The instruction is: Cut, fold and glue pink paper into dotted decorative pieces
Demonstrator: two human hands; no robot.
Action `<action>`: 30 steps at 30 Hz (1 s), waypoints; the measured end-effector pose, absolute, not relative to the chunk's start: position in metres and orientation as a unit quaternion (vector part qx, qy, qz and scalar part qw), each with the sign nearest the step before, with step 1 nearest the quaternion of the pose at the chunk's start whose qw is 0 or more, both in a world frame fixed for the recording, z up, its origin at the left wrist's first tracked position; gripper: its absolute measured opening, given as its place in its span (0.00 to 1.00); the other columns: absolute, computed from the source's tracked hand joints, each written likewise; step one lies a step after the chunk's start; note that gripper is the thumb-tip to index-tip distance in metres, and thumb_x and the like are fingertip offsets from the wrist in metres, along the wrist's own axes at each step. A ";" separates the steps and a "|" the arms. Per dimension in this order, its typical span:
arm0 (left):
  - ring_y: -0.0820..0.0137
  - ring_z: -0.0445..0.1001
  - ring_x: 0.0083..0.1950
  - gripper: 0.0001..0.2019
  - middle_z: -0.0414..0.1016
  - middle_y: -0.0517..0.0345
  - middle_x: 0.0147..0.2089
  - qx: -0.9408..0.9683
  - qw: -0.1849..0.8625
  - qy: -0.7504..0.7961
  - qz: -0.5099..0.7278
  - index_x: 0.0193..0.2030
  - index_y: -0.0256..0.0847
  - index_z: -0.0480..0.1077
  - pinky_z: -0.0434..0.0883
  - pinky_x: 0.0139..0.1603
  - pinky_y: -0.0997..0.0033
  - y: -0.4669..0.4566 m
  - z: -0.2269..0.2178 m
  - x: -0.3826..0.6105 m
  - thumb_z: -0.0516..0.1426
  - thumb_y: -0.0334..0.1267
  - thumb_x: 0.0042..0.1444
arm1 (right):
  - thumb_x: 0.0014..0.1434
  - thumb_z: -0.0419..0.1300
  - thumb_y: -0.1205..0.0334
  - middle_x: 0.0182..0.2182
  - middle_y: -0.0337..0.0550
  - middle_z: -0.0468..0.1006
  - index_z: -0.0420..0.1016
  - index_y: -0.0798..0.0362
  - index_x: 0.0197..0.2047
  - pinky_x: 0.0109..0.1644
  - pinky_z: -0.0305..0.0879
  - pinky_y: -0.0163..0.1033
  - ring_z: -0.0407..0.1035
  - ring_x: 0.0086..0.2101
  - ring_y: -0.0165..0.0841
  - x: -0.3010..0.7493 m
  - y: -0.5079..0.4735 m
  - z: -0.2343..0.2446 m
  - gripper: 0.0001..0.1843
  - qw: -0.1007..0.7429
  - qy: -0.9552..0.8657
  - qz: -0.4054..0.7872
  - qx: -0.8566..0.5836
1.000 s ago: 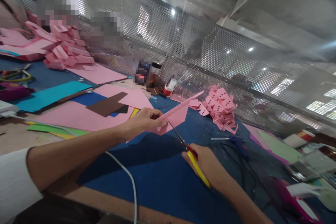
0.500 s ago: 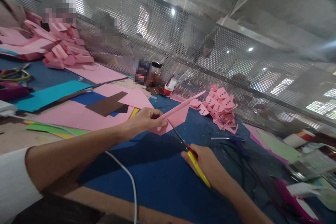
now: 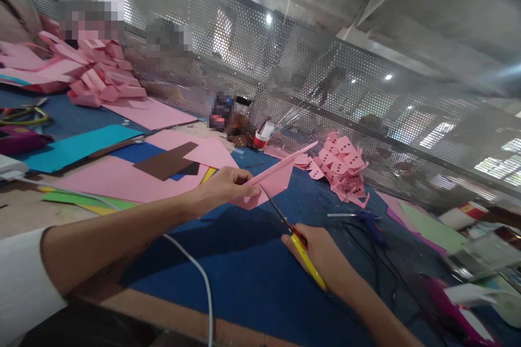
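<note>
My left hand [image 3: 228, 185] pinches a folded piece of pink paper [image 3: 277, 178] between thumb and fingers, holding it above the blue table mat [image 3: 244, 276]. My right hand [image 3: 319, 252] is closed round the yellow and red handles of a pair of scissors [image 3: 306, 260]. The scissor blades reach up and left to the lower edge of the pink paper, close to my left thumb. Part of the blades is hidden at the paper, so how far they stand apart does not show.
Left lie sheets of pink, brown [image 3: 166, 161] and turquoise paper [image 3: 81, 147]. Folded pink pieces with black dots [image 3: 340, 165] are heaped beyond my hands. A blue glue gun [image 3: 372, 227] lies right. A white cable [image 3: 195, 265] crosses the mat. A perforated metal screen [image 3: 252, 38] stands behind.
Both hands, the pink paper and the scissors stay almost where they were. Behind the screen, blurred figures have shifted slightly.
</note>
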State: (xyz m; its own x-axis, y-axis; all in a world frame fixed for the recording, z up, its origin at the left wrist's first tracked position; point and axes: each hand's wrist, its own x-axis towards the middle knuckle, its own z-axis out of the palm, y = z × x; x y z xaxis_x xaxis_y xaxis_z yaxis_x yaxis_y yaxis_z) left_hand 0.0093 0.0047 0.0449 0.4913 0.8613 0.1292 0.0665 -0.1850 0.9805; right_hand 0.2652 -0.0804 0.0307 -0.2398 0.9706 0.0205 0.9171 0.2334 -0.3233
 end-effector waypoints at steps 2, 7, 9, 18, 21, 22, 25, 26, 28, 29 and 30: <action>0.72 0.69 0.29 0.12 0.75 0.58 0.27 0.673 0.539 0.347 0.369 0.29 0.39 0.74 0.62 0.29 0.74 0.005 0.045 0.009 0.63 0.47 0.50 | 0.64 0.53 0.50 0.22 0.37 0.71 0.66 0.52 0.26 0.27 0.46 0.34 0.61 0.24 0.29 0.265 -0.080 0.031 0.18 0.106 -0.776 0.124 -0.610; 0.72 0.67 0.27 0.14 0.74 0.57 0.27 0.671 0.540 0.354 0.365 0.29 0.38 0.74 0.60 0.26 0.74 0.002 0.048 0.010 0.64 0.49 0.49 | 0.63 0.54 0.50 0.22 0.37 0.71 0.66 0.52 0.26 0.27 0.47 0.34 0.61 0.24 0.29 0.265 -0.080 0.031 0.18 0.106 -0.774 0.127 -0.612; 0.73 0.66 0.27 0.14 0.73 0.58 0.26 0.668 0.541 0.359 0.364 0.29 0.38 0.73 0.58 0.26 0.75 0.002 0.049 0.010 0.64 0.49 0.48 | 0.63 0.54 0.49 0.22 0.36 0.71 0.65 0.52 0.26 0.28 0.47 0.34 0.61 0.24 0.29 0.265 -0.080 0.031 0.18 0.110 -0.775 0.129 -0.609; 0.74 0.65 0.26 0.15 0.71 0.59 0.26 0.667 0.538 0.364 0.365 0.30 0.38 0.73 0.58 0.25 0.75 0.003 0.047 0.010 0.63 0.50 0.48 | 0.63 0.55 0.47 0.27 0.39 0.76 0.67 0.51 0.30 0.29 0.48 0.35 0.66 0.26 0.31 0.263 -0.083 0.037 0.17 0.073 -0.767 0.116 -0.627; 0.73 0.64 0.26 0.15 0.72 0.59 0.26 0.668 0.529 0.375 0.366 0.30 0.38 0.73 0.58 0.26 0.74 0.001 0.052 0.010 0.62 0.50 0.49 | 0.64 0.54 0.46 0.31 0.40 0.78 0.68 0.50 0.33 0.31 0.49 0.35 0.69 0.29 0.32 0.266 -0.085 0.042 0.17 0.069 -0.775 0.128 -0.615; 0.73 0.64 0.25 0.14 0.72 0.59 0.26 0.668 0.526 0.377 0.368 0.29 0.39 0.73 0.58 0.26 0.74 0.001 0.054 0.009 0.62 0.50 0.49 | 0.64 0.54 0.46 0.31 0.40 0.78 0.68 0.50 0.33 0.31 0.49 0.35 0.69 0.29 0.32 0.269 -0.086 0.043 0.17 0.065 -0.777 0.132 -0.612; 0.74 0.62 0.25 0.14 0.71 0.60 0.25 0.670 0.517 0.378 0.376 0.27 0.39 0.71 0.56 0.26 0.73 0.003 0.056 0.007 0.62 0.49 0.50 | 0.63 0.55 0.44 0.29 0.38 0.77 0.68 0.50 0.32 0.30 0.49 0.34 0.68 0.28 0.32 0.281 -0.087 0.050 0.18 0.048 -0.780 0.136 -0.609; 0.75 0.61 0.24 0.14 0.70 0.61 0.24 0.670 0.512 0.381 0.378 0.26 0.39 0.71 0.55 0.26 0.73 0.005 0.056 0.006 0.61 0.49 0.50 | 0.62 0.55 0.43 0.29 0.38 0.77 0.68 0.50 0.32 0.30 0.49 0.34 0.67 0.28 0.32 0.287 -0.088 0.053 0.19 0.042 -0.783 0.135 -0.606; 0.76 0.57 0.23 0.15 0.66 0.63 0.22 0.672 0.499 0.392 0.383 0.24 0.39 0.69 0.51 0.25 0.73 0.008 0.055 0.005 0.61 0.48 0.50 | 0.61 0.57 0.41 0.28 0.37 0.77 0.69 0.50 0.31 0.30 0.49 0.34 0.67 0.28 0.32 0.300 -0.087 0.059 0.20 0.026 -0.788 0.137 -0.599; 0.76 0.56 0.22 0.15 0.64 0.64 0.21 0.672 0.493 0.396 0.385 0.23 0.39 0.69 0.49 0.24 0.73 0.010 0.054 0.004 0.61 0.48 0.50 | 0.59 0.58 0.40 0.29 0.36 0.77 0.69 0.50 0.31 0.30 0.50 0.34 0.68 0.28 0.32 0.306 -0.087 0.061 0.20 0.015 -0.789 0.142 -0.597; 0.76 0.54 0.22 0.15 0.62 0.65 0.20 0.672 0.489 0.399 0.388 0.23 0.39 0.68 0.48 0.24 0.72 0.011 0.054 0.003 0.61 0.48 0.50 | 0.57 0.60 0.39 0.28 0.36 0.77 0.69 0.50 0.30 0.30 0.50 0.34 0.68 0.28 0.32 0.312 -0.085 0.064 0.21 0.007 -0.785 0.141 -0.604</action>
